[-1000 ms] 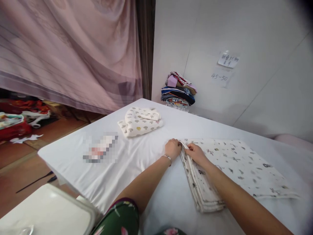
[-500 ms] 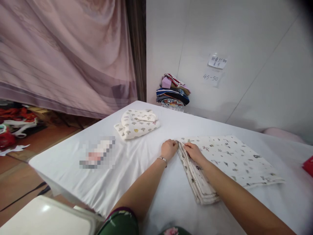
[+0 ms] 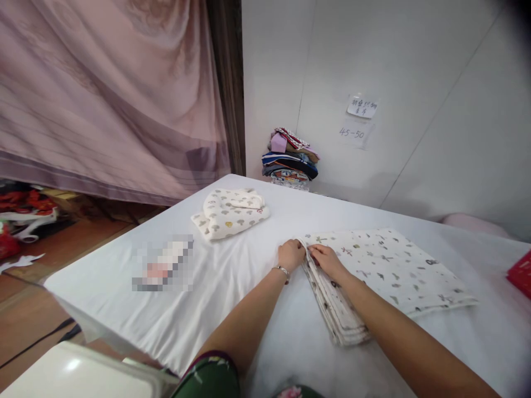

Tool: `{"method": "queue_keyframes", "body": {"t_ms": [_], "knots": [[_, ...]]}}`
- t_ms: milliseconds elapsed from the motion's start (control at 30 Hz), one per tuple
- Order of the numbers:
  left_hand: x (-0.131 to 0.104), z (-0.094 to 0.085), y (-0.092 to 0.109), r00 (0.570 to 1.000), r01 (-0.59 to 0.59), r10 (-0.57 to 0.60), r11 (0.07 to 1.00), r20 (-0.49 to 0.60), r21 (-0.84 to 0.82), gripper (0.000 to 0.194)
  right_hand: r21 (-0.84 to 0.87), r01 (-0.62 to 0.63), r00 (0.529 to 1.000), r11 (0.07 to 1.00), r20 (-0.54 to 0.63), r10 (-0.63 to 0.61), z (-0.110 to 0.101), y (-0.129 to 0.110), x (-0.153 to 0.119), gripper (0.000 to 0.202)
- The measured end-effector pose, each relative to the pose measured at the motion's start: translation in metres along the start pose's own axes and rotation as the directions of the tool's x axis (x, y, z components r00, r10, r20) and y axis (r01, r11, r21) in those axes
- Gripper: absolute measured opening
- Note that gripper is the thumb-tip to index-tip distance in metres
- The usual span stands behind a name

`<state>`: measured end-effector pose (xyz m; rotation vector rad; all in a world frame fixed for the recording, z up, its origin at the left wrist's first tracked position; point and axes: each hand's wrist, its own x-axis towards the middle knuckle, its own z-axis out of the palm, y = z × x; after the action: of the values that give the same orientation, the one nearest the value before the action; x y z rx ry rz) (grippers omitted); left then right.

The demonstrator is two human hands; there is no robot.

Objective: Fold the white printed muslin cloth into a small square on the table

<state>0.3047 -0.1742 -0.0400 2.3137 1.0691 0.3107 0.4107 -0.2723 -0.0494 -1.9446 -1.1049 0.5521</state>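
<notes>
A white cloth with small printed motifs [image 3: 398, 271] lies on the white-covered table, its left part folded in several layers. At the far left corner of those layers, my left hand [image 3: 291, 255], with a bracelet at the wrist, pinches the cloth's edge. Just right of it, my right hand [image 3: 327, 262] grips the same edge, fingers closed on the fabric. The forearm hides part of the folded strip. A second cloth, cream with grey mushroom-like prints [image 3: 234, 214], rests loosely folded farther left.
A pixelated object [image 3: 164, 265] lies on the left of the table [image 3: 103, 260]. Folded fabrics [image 3: 290, 157] are stacked beyond the far edge by the wall. A red item [image 3: 520, 275] sits at the right edge, and a white seat [image 3: 78, 373] stands at lower left.
The view has shifted slightly. My right hand has moved a little closer to my left along the cloth's edge. Both hands still hold the cloth.
</notes>
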Motion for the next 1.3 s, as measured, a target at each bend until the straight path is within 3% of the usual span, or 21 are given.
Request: {"method": "queue_keyframes", "body": {"t_ms": [267, 533, 767, 1100, 1300], "knots": [[0.000, 0.002, -0.008, 0.999, 0.000, -0.002, 1.000, -0.042, -0.031, 0.018, -0.051, 0.012, 1.000, 0.999, -0.007, -0.012, 0.000, 0.003, -0.002, 0.031], [0.002, 0.000, -0.010, 0.993, -0.008, 0.004, 1.000, -0.119, -0.030, 0.032, -0.175, 0.060, 0.998, 0.983, 0.017, -0.058, -0.003, -0.012, 0.007, 0.027], [0.002, 0.003, -0.012, 0.993, -0.063, 0.064, 0.998, -0.094, 0.017, 0.027, -0.315, 0.076, 0.997, 0.946, 0.014, -0.076, 0.002, -0.014, 0.020, 0.012], [0.009, 0.010, -0.010, 0.991, 0.007, -0.002, 0.999, -0.135, 0.034, 0.022, -0.332, 0.206, 0.978, 0.921, 0.056, -0.198, 0.003, -0.019, 0.012, 0.014], [0.008, 0.002, -0.016, 0.984, 0.006, -0.003, 1.000, -0.179, 0.020, 0.021, -0.319, 0.271, 0.962, 0.908, 0.134, -0.240, 0.004, -0.018, -0.002, 0.015]]}}
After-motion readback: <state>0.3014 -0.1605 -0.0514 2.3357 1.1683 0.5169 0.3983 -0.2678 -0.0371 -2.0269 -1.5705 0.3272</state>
